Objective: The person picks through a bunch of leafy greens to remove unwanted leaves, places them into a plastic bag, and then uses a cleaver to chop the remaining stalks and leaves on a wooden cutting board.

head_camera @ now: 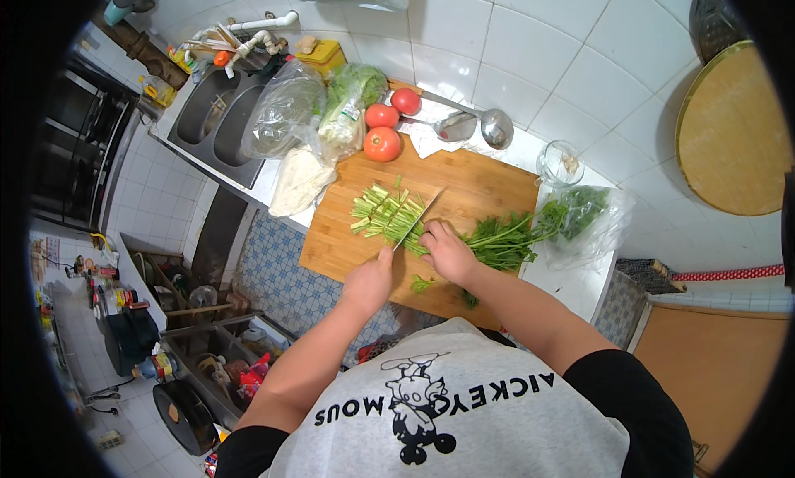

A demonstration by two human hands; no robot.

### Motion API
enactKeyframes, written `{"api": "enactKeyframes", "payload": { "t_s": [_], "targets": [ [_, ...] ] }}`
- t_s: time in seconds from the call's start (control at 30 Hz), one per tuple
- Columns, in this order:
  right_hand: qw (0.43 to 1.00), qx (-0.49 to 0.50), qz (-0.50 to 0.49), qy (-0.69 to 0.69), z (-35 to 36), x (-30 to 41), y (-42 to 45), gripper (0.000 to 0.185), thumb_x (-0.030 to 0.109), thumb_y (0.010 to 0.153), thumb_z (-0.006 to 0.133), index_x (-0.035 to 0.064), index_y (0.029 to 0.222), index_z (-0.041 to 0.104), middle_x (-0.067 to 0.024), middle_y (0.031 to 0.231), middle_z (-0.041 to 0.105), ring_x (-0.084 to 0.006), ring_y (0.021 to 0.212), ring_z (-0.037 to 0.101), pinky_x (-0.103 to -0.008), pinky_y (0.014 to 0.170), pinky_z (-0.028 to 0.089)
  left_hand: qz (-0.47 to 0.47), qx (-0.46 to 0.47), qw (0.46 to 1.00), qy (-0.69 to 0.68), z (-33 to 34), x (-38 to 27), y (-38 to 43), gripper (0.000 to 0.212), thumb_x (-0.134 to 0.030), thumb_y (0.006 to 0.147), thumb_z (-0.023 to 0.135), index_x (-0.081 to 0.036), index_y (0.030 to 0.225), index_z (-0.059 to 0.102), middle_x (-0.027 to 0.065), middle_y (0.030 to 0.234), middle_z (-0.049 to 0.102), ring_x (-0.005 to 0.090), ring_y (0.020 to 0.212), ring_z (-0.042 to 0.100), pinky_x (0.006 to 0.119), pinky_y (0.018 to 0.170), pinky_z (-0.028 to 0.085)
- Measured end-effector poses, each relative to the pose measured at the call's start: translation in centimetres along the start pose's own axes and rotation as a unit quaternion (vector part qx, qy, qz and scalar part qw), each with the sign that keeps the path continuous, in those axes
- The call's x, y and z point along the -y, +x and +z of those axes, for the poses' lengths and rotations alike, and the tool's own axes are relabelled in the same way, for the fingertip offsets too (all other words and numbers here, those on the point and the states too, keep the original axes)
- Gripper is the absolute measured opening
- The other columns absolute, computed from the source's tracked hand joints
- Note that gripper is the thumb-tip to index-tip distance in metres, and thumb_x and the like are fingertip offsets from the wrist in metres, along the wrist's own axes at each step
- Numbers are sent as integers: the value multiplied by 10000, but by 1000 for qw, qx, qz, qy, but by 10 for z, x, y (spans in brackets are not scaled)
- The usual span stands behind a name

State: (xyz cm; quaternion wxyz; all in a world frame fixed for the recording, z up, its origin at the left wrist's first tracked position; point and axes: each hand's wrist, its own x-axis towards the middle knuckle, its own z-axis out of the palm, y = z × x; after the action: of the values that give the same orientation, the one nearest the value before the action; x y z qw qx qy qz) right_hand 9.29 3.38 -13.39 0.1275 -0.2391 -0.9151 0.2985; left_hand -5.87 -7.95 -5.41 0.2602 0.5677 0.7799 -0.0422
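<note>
My left hand (369, 282) is closed round the handle of a kitchen knife (417, 220), whose blade is seen nearly edge-on across a bunch of green stalks, probably celery. Bent fingers of my right hand (448, 251) press on the stalks (407, 226) just right of the blade. Short cut pieces (371, 208) lie in rows left of the knife. The leafy ends (503, 236) spread out past my right hand. Everything rests on a wooden cutting board (478, 167). A loose leaf (422, 284) lies near the board's front edge. The knife handle is hidden in my hand.
Three tomatoes (382, 144) sit at the board's back left, near bagged lettuce (351, 105) and a pale bagged item (301, 180). Behind the board lie a ladle (497, 129) and a glass mug (560, 163). Bagged greens (584, 217) stand right; a double sink (208, 115) is left.
</note>
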Motion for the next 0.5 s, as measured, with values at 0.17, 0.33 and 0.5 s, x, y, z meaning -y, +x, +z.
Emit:
{"api": "enactKeyframes", "payload": {
  "t_s": [0.17,0.33,0.5],
  "targets": [
    [999,30,-1,-24,-7,0,0,379,155,661,720,57,974,530,-128,1113,444,-322,1065,437,-383,895,403,5,-59,997,-42,16,11,14,166,-136,873,401,-19,990,400,242,751,607,411,714,596,497,625,465],
    [997,-45,-60,-23,-33,5,-17,505,233,627,764,63,1034,517,-160,1118,441,-347,1083,434,-414,908,390,-3,-82,995,-65,-2,15,-3,182,-176,890,404,-17,977,380,259,710,596,418,661,590,498,597,466],
    [998,-25,-55,-31,-33,-6,-28,527,237,614,772,47,1021,496,-164,1094,442,-344,1057,444,-411,900,387,16,-72,997,-29,-25,-1,-44,159,-147,871,419,-10,947,394,238,681,599,419,619,590,493,574,471]
  ]
}}
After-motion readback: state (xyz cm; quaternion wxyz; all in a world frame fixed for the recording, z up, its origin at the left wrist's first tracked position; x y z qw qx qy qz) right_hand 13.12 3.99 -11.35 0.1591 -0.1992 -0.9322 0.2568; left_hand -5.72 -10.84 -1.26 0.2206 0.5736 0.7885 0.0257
